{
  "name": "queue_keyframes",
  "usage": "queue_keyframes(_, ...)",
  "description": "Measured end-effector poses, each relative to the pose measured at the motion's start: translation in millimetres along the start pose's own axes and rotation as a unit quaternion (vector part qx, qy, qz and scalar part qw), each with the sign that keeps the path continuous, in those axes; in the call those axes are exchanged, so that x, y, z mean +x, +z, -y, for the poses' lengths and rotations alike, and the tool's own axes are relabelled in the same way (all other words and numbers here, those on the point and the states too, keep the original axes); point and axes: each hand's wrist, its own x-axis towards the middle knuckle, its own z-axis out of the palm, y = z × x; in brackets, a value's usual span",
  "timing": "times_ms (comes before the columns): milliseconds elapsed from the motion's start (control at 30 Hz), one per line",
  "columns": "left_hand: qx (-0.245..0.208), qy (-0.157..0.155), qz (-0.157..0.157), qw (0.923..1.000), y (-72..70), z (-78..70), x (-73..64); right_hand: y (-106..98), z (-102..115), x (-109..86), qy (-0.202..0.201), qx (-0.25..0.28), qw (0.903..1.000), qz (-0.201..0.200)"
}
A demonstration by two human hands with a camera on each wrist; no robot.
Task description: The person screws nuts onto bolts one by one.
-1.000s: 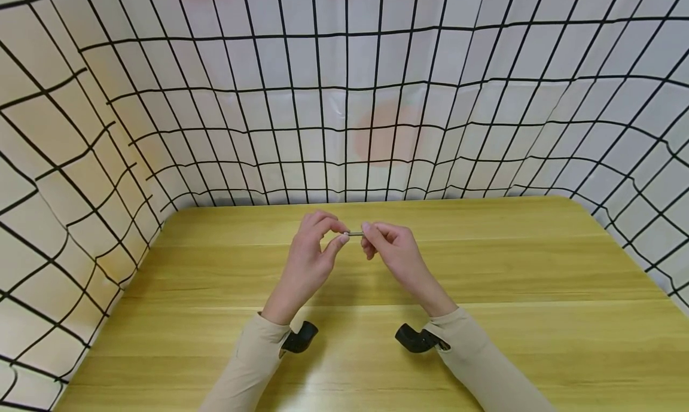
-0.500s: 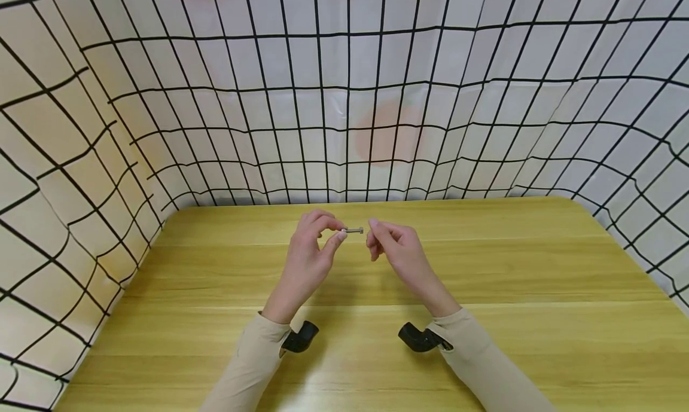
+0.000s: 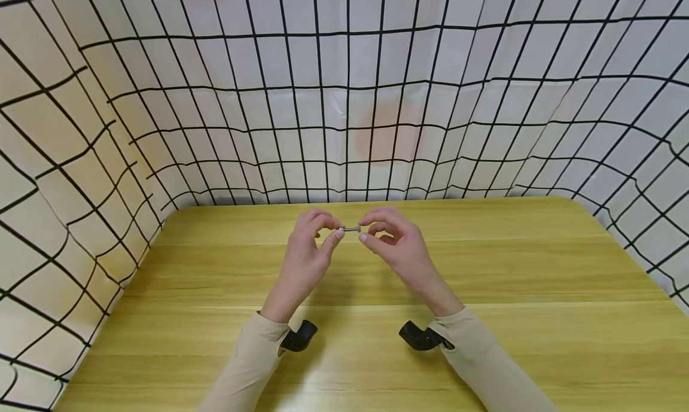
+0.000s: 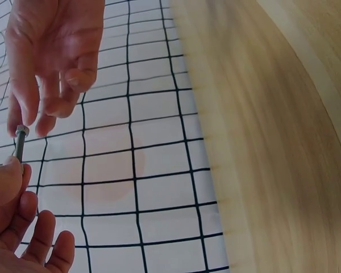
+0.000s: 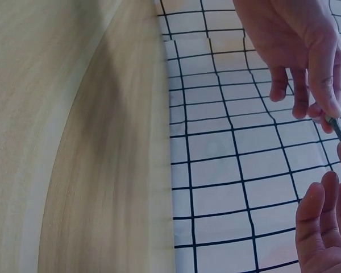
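Note:
A small metal bolt lies level between the two hands, above the table. My left hand pinches its left end between thumb and index finger. At the right end shows a hexagonal piece. My right hand has thumb and index fingertip parted on either side of that piece, right at it, with a small gap in the head view. Its other fingers curve loosely behind. In the right wrist view the threaded shaft shows between the fingertips of both hands.
A wooden table spreads beneath the hands. Behind and beside it hangs a white cloth with black grid lines. Dark wrist mounts stick out from the beige sleeves.
The right hand came off the bolt's right end, baring the hexagonal piece, then moved back left with thumb and index finger spread around it. The left hand keeps its pinch and shifted slightly.

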Motion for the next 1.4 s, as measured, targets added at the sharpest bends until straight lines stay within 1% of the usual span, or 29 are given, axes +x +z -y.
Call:
queue_keyframes(133,-0.001,-0.001,0.003,1.0,0.3,0.3,-0.4,1,-2,0.4,-0.003,-0.005,1.0,-0.002)
queue_keyframes(267,-0.005,-0.003,0.005,1.0,0.7,0.0,-0.7,2,-4,0.2,0.009,-0.003,0.9999,-0.006)
queue_keyframes(433,-0.012,-0.011,0.012,0.9998,1.6,0.0,-1.5,1,-5,-0.5,0.024,-0.002,0.9997,-0.001)
queue_keyframes(500,-0.015,-0.012,0.014,0.9997,2.2,-0.3,-1.7,2,-2,-0.8,0.031,-0.004,0.9995,-0.001)
queue_keyframes(633,-0.013,-0.006,0.015,0.9998,3.5,-1.6,-1.6,4,14,-2.7,0.035,-0.008,0.9993,-0.006)
queue_keyframes(733,-0.008,-0.002,0.017,0.9998,4.6,-3.2,-1.2,5,25,-4.0,0.031,-0.011,0.9994,-0.009)
queue_keyframes(900,-0.008,-0.007,0.022,0.9997,6.0,-5.4,-1.5,6,29,-4.9,0.027,-0.019,0.9994,-0.014)
queue_keyframes(1033,-0.006,-0.012,0.022,0.9997,6.2,-6.0,-1.8,5,25,-4.6,0.029,-0.019,0.9993,-0.016)
queue_keyframes(1133,-0.006,-0.011,0.016,0.9998,5.5,-5.8,-1.6,2,11,-3.1,0.029,-0.011,0.9993,-0.019)
queue_keyframes(1200,-0.008,-0.011,0.013,0.9998,4.6,-4.9,-1.4,1,11,-3.2,0.028,-0.003,0.9995,-0.016)
queue_keyframes(1267,-0.009,-0.01,0.011,0.9998,3.8,-3.7,-1.2,1,14,-3.4,0.025,0.001,0.9996,-0.011)
queue_keyframes(1367,-0.01,-0.009,0.008,0.9999,2.4,-2.1,-1.1,2,27,-4.8,0.013,-0.006,0.9999,0.002)
queue_keyframes(1400,-0.008,-0.009,0.007,0.9999,2.1,-2.0,-0.9,2,27,-4.7,0.006,-0.008,0.9999,0.005)
